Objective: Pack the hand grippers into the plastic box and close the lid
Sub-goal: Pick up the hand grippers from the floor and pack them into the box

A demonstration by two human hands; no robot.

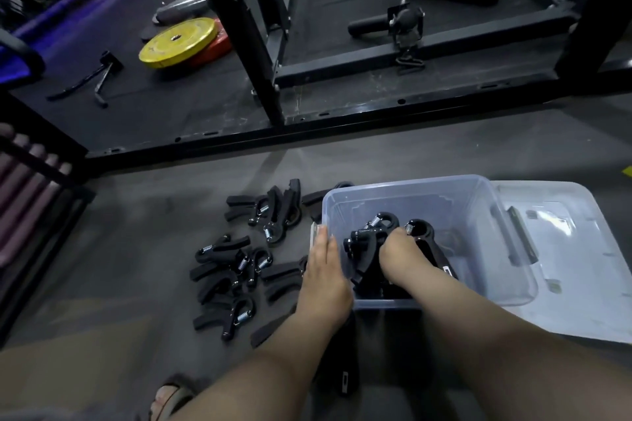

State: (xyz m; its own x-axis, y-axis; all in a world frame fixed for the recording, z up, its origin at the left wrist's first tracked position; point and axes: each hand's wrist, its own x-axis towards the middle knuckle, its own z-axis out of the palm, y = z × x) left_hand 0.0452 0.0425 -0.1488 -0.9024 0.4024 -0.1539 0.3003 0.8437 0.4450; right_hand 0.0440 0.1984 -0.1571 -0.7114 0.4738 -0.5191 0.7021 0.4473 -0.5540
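A clear plastic box (403, 188) stands on the grey floor with a few black hand grippers (362, 243) inside. My right hand (402, 258) is down in the box, its fingers closed around the grippers there. My left hand (323, 270) lies flat against the box's left wall and rim, fingers extended, holding nothing. Several more black hand grippers (232, 270) with steel springs lie scattered on the floor left of the box. The clear lid (574, 270) lies flat on the floor to the right, partly under the box.
A black steel rack frame (342, 123) crosses the floor behind the box. Yellow and red weight plates (178, 43) lie at the back left. A dumbbell rack (30, 188) stands at the far left. My sandalled foot (169, 396) is at the bottom.
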